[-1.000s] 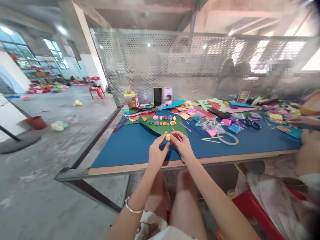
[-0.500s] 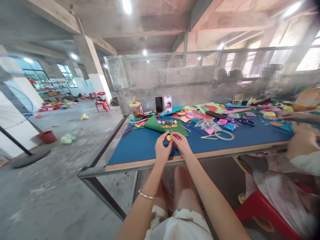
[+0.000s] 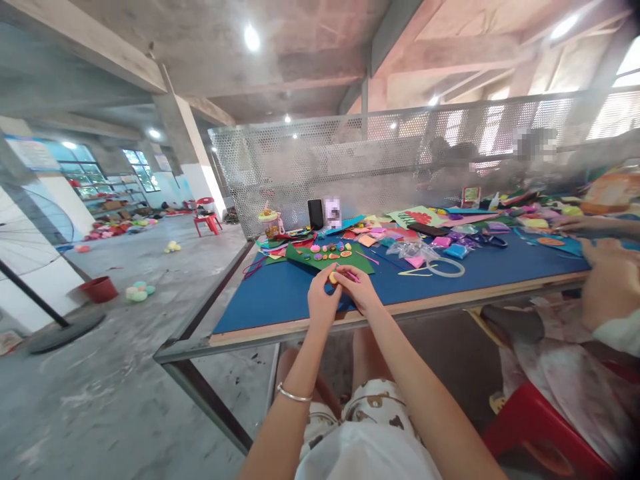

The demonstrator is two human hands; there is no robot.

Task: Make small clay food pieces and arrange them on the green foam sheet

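Observation:
My left hand pinches a small yellow clay piece above the front of the blue table top. My right hand meets it there, its fingertips closed at the piece. A thin pink stick shows between the right fingers; its ends are mostly hidden. Just beyond both hands lies a green sheet, its left part curled up. Several small coloured clay shapes rest on it, among them an orange round slice.
Clay packets, a clear plastic ring and coloured sheets cover the table's right and back. A phone leans near the mesh screen. At right, a co-worker's hand works beside a red chair.
The view has shifted slightly. My hands stay together at the yellow piece, which has turned a little between the fingers. The green sheet's curled part lies lower.

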